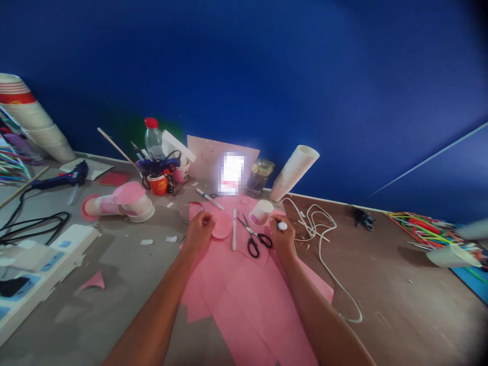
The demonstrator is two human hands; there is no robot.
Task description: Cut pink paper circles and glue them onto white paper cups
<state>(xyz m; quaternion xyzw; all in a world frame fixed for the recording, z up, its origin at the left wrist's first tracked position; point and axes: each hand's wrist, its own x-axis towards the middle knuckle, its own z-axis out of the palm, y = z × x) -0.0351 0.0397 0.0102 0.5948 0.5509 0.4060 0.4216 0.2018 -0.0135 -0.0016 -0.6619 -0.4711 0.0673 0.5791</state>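
My left hand (200, 231) is closed, pinching the left edge of a round pink paper disc (221, 226). My right hand (284, 236) is closed around a pen with a round white end (282, 225); most of its length is hidden by the fingers. Just left of the right hand, a white paper cup (262, 212) stands upside down with pink at its side. Between my hands lie black-handled scissors (253, 239), blades partly spread, and a white marker (234, 230). Beneath them, large pink paper sheets (240, 295) overlap toward me.
Joined paper cups with pink paper (125, 202) lie at left, near a glue gun (63, 177) and a power strip (49, 269). A bright, blurred screen (232, 173) faces me. Behind the right hand, stacked cups (293, 173) lean beside a white cable (324, 244).
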